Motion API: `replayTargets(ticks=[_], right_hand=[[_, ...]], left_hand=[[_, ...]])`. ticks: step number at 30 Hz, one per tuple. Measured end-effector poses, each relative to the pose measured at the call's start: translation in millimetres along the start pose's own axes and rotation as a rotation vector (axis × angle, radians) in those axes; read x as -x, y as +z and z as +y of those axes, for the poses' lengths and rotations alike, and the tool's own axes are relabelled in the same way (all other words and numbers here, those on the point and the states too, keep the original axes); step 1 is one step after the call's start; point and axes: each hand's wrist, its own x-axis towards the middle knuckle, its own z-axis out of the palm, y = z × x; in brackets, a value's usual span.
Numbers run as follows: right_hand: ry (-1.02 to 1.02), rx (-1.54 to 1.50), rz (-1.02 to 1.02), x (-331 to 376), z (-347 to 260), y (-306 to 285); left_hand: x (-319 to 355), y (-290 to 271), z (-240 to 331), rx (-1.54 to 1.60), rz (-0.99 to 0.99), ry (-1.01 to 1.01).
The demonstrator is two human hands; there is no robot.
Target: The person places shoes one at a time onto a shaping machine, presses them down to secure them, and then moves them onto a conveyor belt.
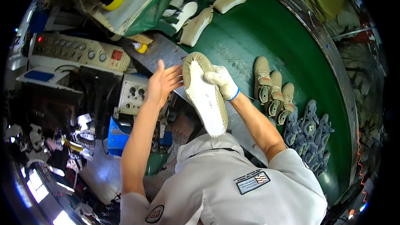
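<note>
A tan shoe upper (205, 102) is held sole side up in front of my chest, its white bottom showing and the tan edge folded in around the rounded toe. My right hand (224, 84), in a white knit glove with a blue cuff, grips it by its right side near the toe. Bare and with fingers stretched out, my left hand (161, 84) is at the toe's left edge. Its fingertips come right up to the upper; whether they touch it, I cannot tell.
Tan laced shoes (271, 87) and several grey-blue ones (310, 129) stand on the green conveyor belt (237, 37) to the right. Pale shoe uppers (198, 27) lie farther up it. A machine control panel (79, 52) with knobs is at left, near a small yellow-capped bottle (141, 48).
</note>
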Motion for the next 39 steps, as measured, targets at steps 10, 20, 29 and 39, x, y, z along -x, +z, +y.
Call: replayTargets(ticks=[10,20,29,39], right_hand=[[0.413,1.604,0.615,-68.4,-45.0,-180.5],[0.612,2.191,0.586,-136.7,42.8,-221.1],[0.309,0.933,0.868,-314.1,87.6,-138.0],[0.043,0.079,0.556,-240.9,107.2,-156.4]], left_hand=[[32.8,-52.6,-88.9,-0.086,0.336,-0.039],[78.5,-69.5,-134.4,-0.007,0.584,-0.065],[105.2,-60.6,-136.8,-0.114,0.771,-0.016],[157.0,-97.5,-162.0,0.122,0.989,0.184]])
